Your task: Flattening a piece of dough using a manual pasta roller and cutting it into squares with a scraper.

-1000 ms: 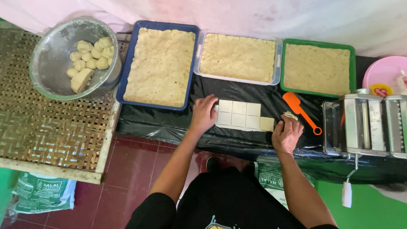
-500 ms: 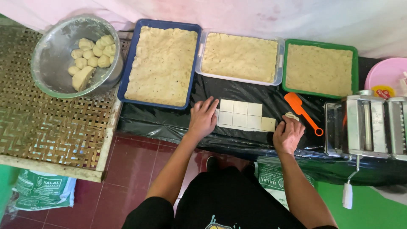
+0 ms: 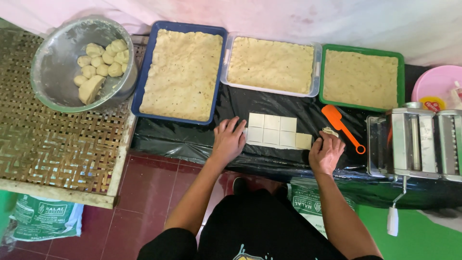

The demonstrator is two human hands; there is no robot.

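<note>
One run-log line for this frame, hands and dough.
left hand: flat beside cut dough squares | right hand: pinching small dough scrap | orange scraper: idle on black sheet

Pink bowl point(image 3: 435, 84) cut off rightward

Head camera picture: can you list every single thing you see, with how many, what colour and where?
dough squares: seven, cream, on the black sheet between the hands
black sheet: one, over the table
trays of crumbly dough: three, blue, clear, green, along the back
metal bowl: one, grey, far left, holding dough balls
scraper: one, orange, right of squares
pasta roller: one, silver, far right
woven mat: one, brown, left
left hand: flat beside squares
right hand: pinching a dough scrap
</note>
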